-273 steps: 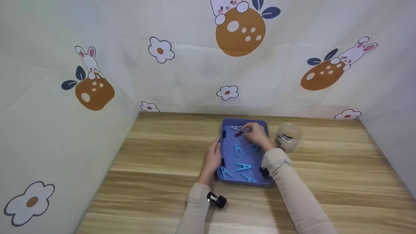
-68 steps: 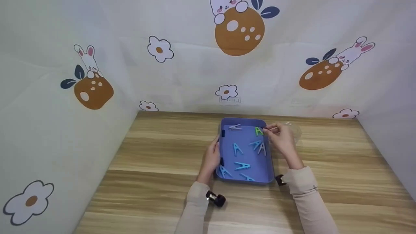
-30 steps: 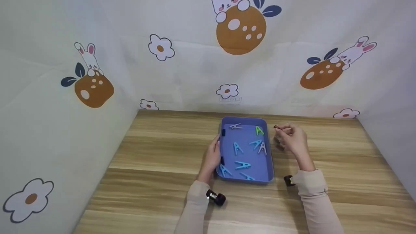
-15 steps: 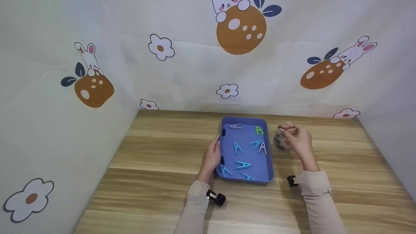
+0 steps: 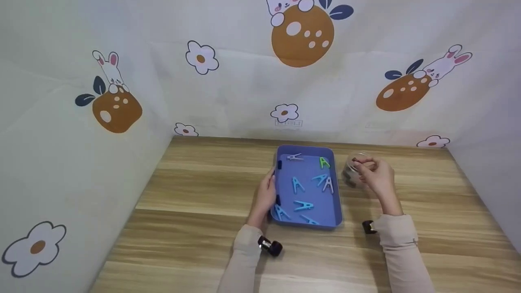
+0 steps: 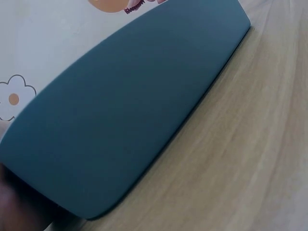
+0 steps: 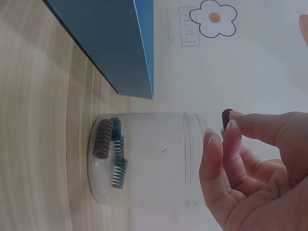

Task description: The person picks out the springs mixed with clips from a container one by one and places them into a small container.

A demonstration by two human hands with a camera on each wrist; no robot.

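My right hand (image 5: 378,175) pinches a small dark red coil spring (image 7: 226,118) between thumb and fingertips, just above the mouth of a clear jar (image 7: 159,154). Inside that jar lie a brown spring (image 7: 103,138) and dark green ones (image 7: 119,173). My left hand (image 5: 264,197) rests against the left side of a blue tray (image 5: 338,203), its fingers lying along the wall. Only a blurred part of it shows in the left wrist view. The tray holds several light blue clothespins (image 5: 304,206), a green clothespin (image 5: 324,163) and grey ones (image 5: 294,157).
A wood-grain table (image 5: 195,183) carries the tray and jar. Behind it and at both sides hang pale printed sheets (image 5: 236,89). Dark spots (image 5: 280,165) show on the tray's inner left wall. A small black wrist camera (image 5: 270,246) is on the left wrist.
My right hand first reached into the tray for the dark red spring, then carried it right, out over the jar. The green clothespin came into view. My left hand has stayed at the tray.
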